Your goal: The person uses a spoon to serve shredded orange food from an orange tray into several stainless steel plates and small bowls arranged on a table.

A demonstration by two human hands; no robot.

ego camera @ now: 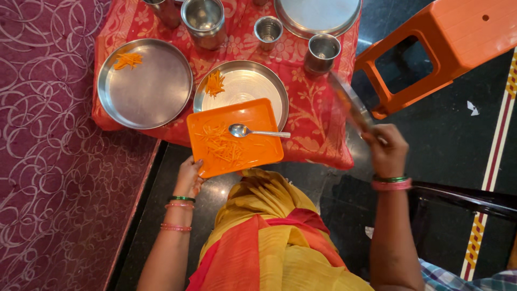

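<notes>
Serving grated carrot: my left hand point(188, 178) pinches the orange tray point(235, 137), right hand point(385, 148) clenches a blurred steel plate point(350, 102); next, spoon point(256, 131) portions carefully.

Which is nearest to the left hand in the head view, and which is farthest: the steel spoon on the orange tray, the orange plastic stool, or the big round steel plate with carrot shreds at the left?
From the left hand, which grips the orange tray's corner:
1. Steel spoon, on the tray, up and right.
2. Big round steel plate, up and left on the red cloth.
3. Orange plastic stool, far right on the floor.
</notes>
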